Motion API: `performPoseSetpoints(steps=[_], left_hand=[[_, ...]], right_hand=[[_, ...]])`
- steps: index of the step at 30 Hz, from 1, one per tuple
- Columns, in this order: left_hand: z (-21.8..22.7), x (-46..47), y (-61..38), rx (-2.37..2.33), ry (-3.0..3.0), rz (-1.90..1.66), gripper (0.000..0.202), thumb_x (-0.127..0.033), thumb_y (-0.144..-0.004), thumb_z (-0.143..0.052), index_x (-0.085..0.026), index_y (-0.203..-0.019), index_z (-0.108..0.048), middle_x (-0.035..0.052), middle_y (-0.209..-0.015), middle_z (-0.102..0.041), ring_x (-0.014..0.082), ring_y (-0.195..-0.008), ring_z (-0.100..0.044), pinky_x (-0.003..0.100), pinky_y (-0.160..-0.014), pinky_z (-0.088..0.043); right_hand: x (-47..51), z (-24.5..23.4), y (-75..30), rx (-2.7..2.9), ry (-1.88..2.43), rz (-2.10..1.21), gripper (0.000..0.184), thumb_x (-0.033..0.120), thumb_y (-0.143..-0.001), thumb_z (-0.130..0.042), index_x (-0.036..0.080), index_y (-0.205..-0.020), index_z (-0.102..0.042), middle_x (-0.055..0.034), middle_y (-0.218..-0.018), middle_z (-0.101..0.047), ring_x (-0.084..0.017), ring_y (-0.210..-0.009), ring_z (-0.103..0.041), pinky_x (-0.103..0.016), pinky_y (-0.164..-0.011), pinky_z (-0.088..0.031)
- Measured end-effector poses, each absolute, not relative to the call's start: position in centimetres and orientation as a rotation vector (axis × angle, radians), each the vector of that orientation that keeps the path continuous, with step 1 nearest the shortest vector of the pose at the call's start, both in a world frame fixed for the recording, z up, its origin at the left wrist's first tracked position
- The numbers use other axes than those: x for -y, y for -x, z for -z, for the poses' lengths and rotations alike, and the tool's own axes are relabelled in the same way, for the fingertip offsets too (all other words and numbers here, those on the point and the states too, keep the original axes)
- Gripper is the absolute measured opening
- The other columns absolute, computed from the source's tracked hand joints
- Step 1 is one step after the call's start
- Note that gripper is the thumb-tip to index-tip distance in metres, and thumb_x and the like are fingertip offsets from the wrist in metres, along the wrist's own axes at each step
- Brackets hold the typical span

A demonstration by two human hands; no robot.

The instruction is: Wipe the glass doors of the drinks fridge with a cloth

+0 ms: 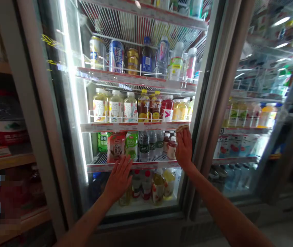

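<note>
My right hand (184,148) is raised near the right side of the lit drinks fridge (195,113), its fingers closed over a small tan cloth (181,128) at the level of a shelf's price strip. My left hand (118,176) is held out lower down, fingers stretched and holding nothing. Its fingertips come up in front of a shelf edge (146,166), just below a red drink carton (115,145) and a green-and-white bottle (131,144). Whether that palm touches the glass I cannot tell.
Bottled teas (115,106) and cans (116,55) line the upper shelves, and more bottles (158,187) stand at the bottom. A metal door frame (220,103) separates this fridge from another to the right. Wooden shelves (9,163) with packaged goods are at the left.
</note>
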State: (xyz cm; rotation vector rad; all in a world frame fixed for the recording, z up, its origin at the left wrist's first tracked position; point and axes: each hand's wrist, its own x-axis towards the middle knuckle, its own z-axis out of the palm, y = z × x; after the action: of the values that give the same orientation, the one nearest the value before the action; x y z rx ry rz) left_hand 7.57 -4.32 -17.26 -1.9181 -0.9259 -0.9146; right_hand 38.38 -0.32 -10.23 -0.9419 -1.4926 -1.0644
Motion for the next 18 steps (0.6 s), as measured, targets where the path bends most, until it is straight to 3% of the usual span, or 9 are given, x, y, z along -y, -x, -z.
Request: performPoseSetpoints(steps=[7,14,18], left_hand=[[17.9,4.7,-5.3,0.968,1.913,0.901,0.064,-0.022,-0.085,-0.044,-0.013,-0.144,-0.021,0.0130,-0.146,-0.034,0.0241,-0.140,-0.019,0.044,-0.111,-0.027],[17.4,5.5,-3.0,1.091,1.869,0.916,0.066,-0.022,-0.086,-0.043,-0.013,-0.145,-0.014,0.0141,-0.147,-0.032,0.0249,-0.141,-0.015,0.047,-0.110,-0.028],[18.0,5.8,-1.0,1.118,1.853,0.911,0.066,-0.023,-0.086,-0.043,-0.014,-0.145,-0.014,0.0136,-0.147,-0.033,0.0253,-0.140,-0.017,0.047,-0.110,-0.028]], right_hand=[[2.3,16.9,-33.1,2.120,0.715,1.152,0.055,0.005,-0.082,-0.043,0.022,-0.134,-0.045,-0.0056,-0.142,-0.044,-0.020,-0.138,-0.027,-0.045,-0.110,-0.034],[0.9,8.6,-29.1,1.703,0.886,1.080,0.050,0.008,-0.086,-0.039,0.017,-0.135,-0.044,-0.0096,-0.143,-0.042,-0.022,-0.142,-0.014,-0.048,-0.113,-0.025],[1.3,12.3,-26.2,2.071,0.632,1.120,0.051,0.008,-0.084,-0.043,0.018,-0.135,-0.043,-0.0071,-0.140,-0.047,-0.020,-0.140,-0.023,-0.044,-0.113,-0.026]])
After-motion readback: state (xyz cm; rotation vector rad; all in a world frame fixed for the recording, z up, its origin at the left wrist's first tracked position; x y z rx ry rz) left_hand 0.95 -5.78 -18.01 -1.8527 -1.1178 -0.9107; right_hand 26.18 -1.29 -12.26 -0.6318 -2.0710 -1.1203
